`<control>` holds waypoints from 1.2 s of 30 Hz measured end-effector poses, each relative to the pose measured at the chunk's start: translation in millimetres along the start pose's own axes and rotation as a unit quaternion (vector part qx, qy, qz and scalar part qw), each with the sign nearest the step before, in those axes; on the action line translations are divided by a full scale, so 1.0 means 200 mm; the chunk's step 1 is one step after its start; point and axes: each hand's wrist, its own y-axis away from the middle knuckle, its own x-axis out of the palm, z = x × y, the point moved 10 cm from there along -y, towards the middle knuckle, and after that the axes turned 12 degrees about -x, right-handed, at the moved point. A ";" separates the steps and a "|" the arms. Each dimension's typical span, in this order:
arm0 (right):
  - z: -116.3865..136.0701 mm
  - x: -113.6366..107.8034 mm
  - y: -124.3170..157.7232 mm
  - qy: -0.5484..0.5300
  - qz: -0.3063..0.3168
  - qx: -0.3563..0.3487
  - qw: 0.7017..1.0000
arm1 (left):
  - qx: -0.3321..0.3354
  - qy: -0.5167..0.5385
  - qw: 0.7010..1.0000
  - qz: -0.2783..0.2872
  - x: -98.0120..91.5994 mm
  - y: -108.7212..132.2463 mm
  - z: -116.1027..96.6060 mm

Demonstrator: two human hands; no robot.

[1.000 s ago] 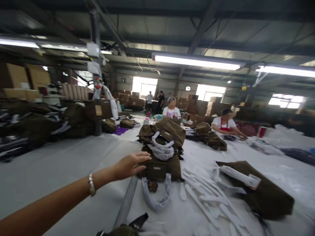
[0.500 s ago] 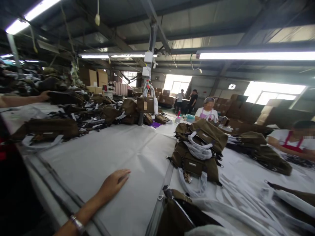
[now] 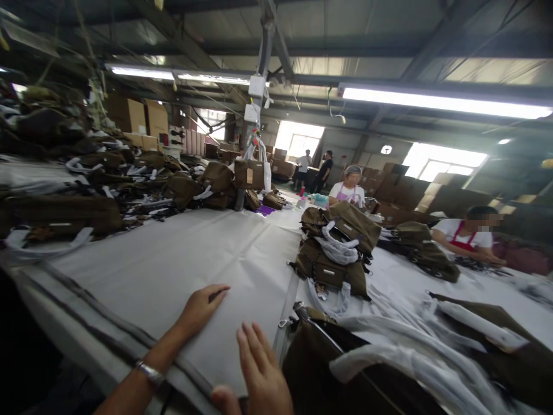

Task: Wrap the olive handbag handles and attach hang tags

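Olive-brown bag, lower right of the frame, lying on the worktop and cut off by the bottom edge. A metal zip runs along its opening; its handles wear a pale wrapping.

The right hand, at lower centre, is just beside the bag's left end, fingers straight and close together, thumb apart. It is released and grasps nothing; whether its edge touches the bag cannot be told. The left hand, left of centre, is over bare worktop, released, its fingers loosely extended; whether it rests on the surface is unclear.

Right of centre, 2 similar bags are stacked beyond the near bag; 1 more bag lies at the right edge. A heap of bags fills the upper left. A co-worker in a red apron bends over the worktop at right.

Step, as judged: a free-handed interval, no bag being lifted. Next move, as judged: handling the near bag would call for closing the right hand on fabric or a handle, with the left hand as support.
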 end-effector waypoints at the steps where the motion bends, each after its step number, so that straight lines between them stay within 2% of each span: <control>1: -0.05 -0.01 -0.02 0.054 -0.007 0.011 0.998 | -0.004 0.006 1.000 -0.002 -0.01 -0.01 0.01; 3: -0.17 -0.04 -0.04 0.144 -0.015 0.067 0.987 | -0.012 0.014 1.000 -0.007 -0.02 -0.01 0.03; 5: -0.27 -0.03 -0.04 0.176 -0.018 0.121 0.977 | -0.017 0.019 1.000 -0.010 -0.02 -0.02 0.04; 8: -0.33 0.05 -0.07 0.182 0.001 0.135 0.974 | -0.021 0.016 1.000 -0.010 -0.02 -0.02 0.05; 12: -0.29 0.17 -0.20 0.153 0.026 0.097 0.983 | -0.022 -0.013 1.000 0.003 0.00 -0.03 0.03; 16: -0.22 0.27 -0.29 0.095 0.064 0.046 0.992 | -0.003 -0.081 0.996 0.048 0.10 -0.06 -0.05; 19: -0.10 0.30 -0.32 0.004 0.070 -0.041 0.997 | 0.018 -0.152 0.986 0.070 0.21 -0.07 -0.13; 21: -0.06 0.30 -0.32 -0.097 0.059 -0.085 0.990 | 0.019 -0.193 0.978 0.072 0.26 -0.09 -0.15; 23: -0.15 0.27 -0.31 -0.207 0.019 -0.040 0.977 | 0.012 -0.218 0.973 0.072 0.28 -0.11 -0.16; 25: -0.34 0.24 -0.29 -0.279 -0.052 0.048 0.958 | 0.003 -0.224 0.972 0.077 0.26 -0.15 -0.15; 28: -0.55 0.18 -0.26 -0.331 -0.145 0.125 0.924 | 0.006 -0.199 0.975 0.098 0.16 -0.22 -0.13; 30: -0.61 0.17 -0.26 -0.377 -0.163 0.148 0.900 | 0.009 -0.170 0.979 0.108 0.07 -0.23 -0.13; 33: -0.58 0.16 -0.28 -0.444 -0.148 0.156 0.870 | 0.000 -0.124 0.986 0.115 -0.02 -0.14 -0.16; 36: -0.50 0.16 -0.31 -0.514 -0.125 0.156 0.834 | 0.008 -0.077 0.983 0.165 0.06 0.15 -0.26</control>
